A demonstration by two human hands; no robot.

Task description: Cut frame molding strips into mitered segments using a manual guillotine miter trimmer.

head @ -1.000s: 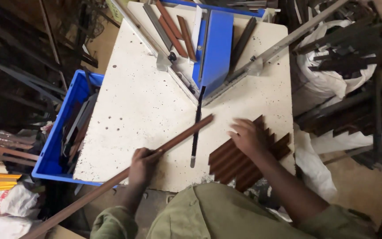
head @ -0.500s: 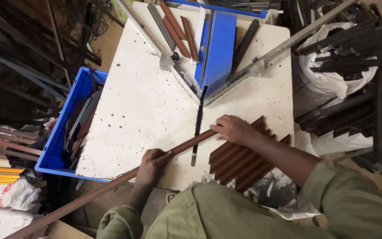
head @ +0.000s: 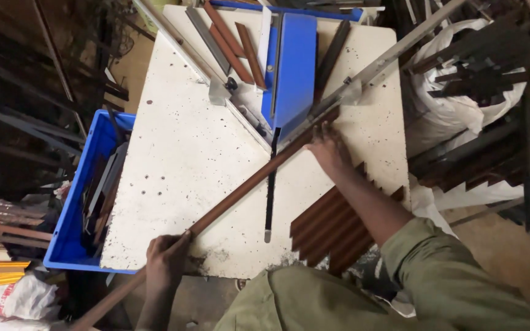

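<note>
1. Worktop [head: 179,159], white and speckled, carries it all.
2. Brown strip [head: 240,187] lies slantwise from the near-left edge to the blue cutter [head: 292,73] at the far edge.
3. Blue crate [head: 72,239] hugs the left edge.
4. Right hand [head: 329,150], fingers spread, presses the strip's far end.
5. Left hand [head: 167,260], fingers curled round the strip's near end.

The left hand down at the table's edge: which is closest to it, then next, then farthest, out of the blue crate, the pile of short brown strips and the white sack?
From the left hand:
1. Blue crate, just to its left beside the table.
2. Pile of short brown strips, to its right on the table's near edge.
3. White sack, far off at the upper right, past the table.
</note>
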